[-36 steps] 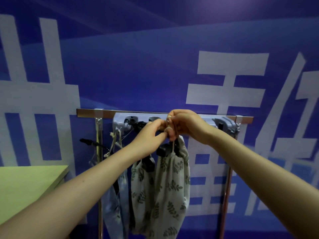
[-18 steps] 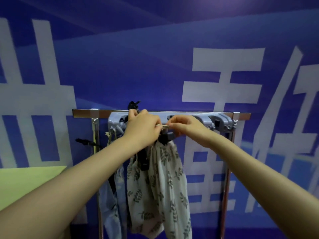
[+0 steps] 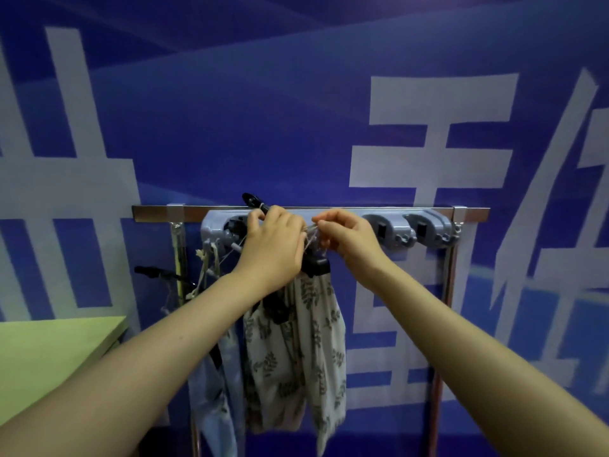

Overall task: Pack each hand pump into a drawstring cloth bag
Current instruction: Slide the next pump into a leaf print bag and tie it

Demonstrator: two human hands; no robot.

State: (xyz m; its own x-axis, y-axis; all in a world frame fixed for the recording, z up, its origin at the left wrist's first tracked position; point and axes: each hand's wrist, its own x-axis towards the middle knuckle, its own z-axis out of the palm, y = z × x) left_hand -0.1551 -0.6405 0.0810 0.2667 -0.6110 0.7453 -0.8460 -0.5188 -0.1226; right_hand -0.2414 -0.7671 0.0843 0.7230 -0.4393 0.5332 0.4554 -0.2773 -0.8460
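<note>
The leaf-print bag [image 3: 296,351] is a pale cloth sack patterned with dark green sprigs; it hangs limp below the grey hook rack [image 3: 389,230], its gathered mouth bunched up just under the rack's middle; a black pump handle [image 3: 314,266] pokes out of that mouth, and a second black part shows lower down against the cloth. A thin pale drawstring [image 3: 309,234] runs from the bag's mouth up to the rack. The left hand [image 3: 273,245] is at the rack's left half, fingers curled round the top of the bag and pump, covering the neck; another black pump end [image 3: 252,201] juts above the rack just over this hand. The right hand [image 3: 346,235] is just right of the left one, at the rack's middle, thumb and forefinger pinching the drawstring; the two hands almost touch. Left of the leaf-print bag, also under the rack, hangs a plain light-blue bag [image 3: 214,390] with loose cords [image 3: 209,262] dangling above it. The rack is fixed to a metal rail [image 3: 428,214] on upright posts, in front of a blue banner [image 3: 263,127] with large white characters. The corner of a green bench [image 3: 49,351] lies below and well left of the rack.
</note>
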